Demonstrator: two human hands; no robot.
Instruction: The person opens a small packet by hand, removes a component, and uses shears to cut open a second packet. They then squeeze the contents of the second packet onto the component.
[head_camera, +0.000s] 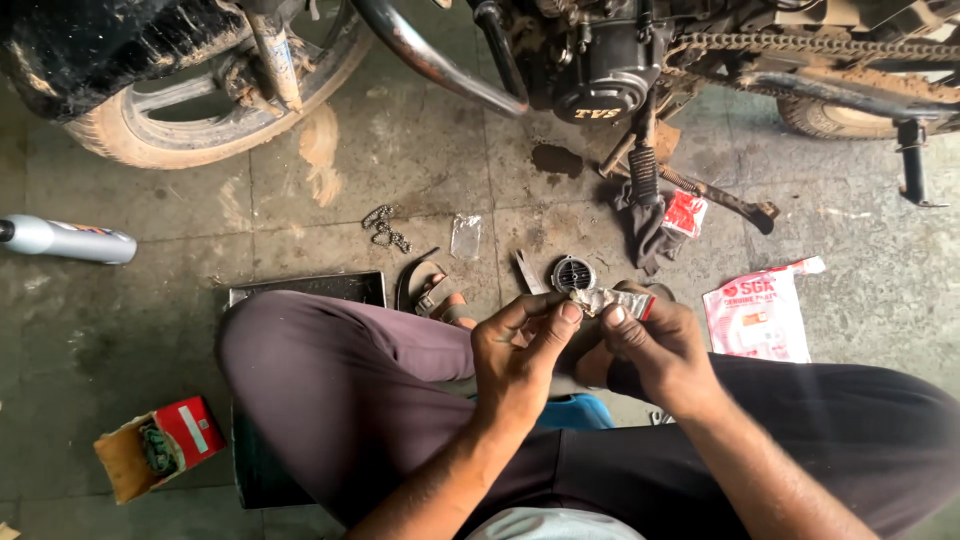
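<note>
Grimy concrete floor (420, 150), oil-stained, w/ a motorcycle (600, 60) parked across the top: worn front tyre (150, 120) at left, black engine in the middle, drive chain at right.

Left to right on the floor: a smooth silver spray can (70, 240) lying on its side; an open red cardboard box (160, 448) w/ a part inside; a short loose chain piece (385, 228); a clear plastic bag (466, 236); a round slotted metal part (573, 273) just beyond the hands; a dark rag (645, 232) w/ a small red packet (686, 213) on it; a white-and-red plastic pouch (760, 315).

Person sits low, knees apart. Left hand (515, 360) pinches the near end of a small crumpled foil-like sachet (615, 300) btwn thumb and forefinger; right hand (665, 345) has its grip closed on the other end, thumb on top. Sachet sits above the lap, held btwn both hands.

Judgement: it looks like the sachet is being opened or squeezed. Best to keep the pinch close to the edge, pull steadily, hold it level so nothing spills on the trousers.
</note>
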